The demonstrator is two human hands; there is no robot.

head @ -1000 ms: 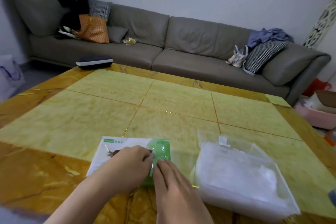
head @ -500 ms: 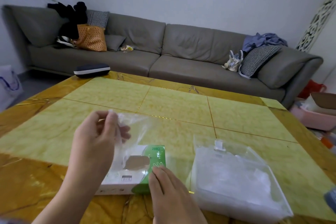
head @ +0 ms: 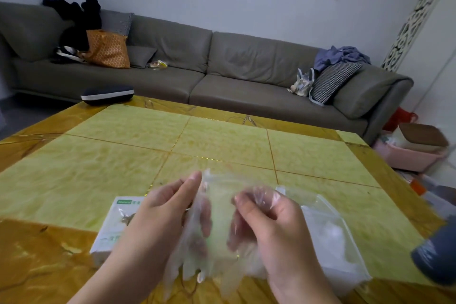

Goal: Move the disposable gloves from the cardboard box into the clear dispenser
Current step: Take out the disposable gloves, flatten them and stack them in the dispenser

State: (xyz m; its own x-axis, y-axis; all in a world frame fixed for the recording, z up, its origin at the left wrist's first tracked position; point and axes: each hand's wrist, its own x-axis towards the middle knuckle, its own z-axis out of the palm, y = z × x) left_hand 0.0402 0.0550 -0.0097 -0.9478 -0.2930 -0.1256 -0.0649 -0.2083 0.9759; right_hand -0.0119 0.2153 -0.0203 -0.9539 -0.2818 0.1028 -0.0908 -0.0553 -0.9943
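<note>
Head view: both hands are raised above the near edge of the table, with one clear disposable glove stretched between them.

Left hand: the thumb is extended upward along the glove's upper left edge, and the other fingers are curled behind the film, visible through it. The hand grips the glove on its left side.

Right hand: the thumb and forefinger are pressed together on a bunched fold of the glove at its upper right. The remaining fingers are curled inward behind the film. The pinch is closed on the plastic, with no visible gap.

Glove: it hangs from both grips as a loose, wrinkled sheet. Its finger ends point downward toward the table edge. The picture is blurred here, so whether more than one glove is held cannot be told.

Cardboard box: white with green print, it lies flat on the table, below and left of the left hand, and is partly hidden by the forearm. Neither hand touches it.

Clear dispenser: it lies flat on the table to the right, partly behind the right hand, with white contents showing through its wall. Neither hand touches it.

A dark grey object, blurred, sits at the right edge of the frame. A grey sofa stands beyond the table.
</note>
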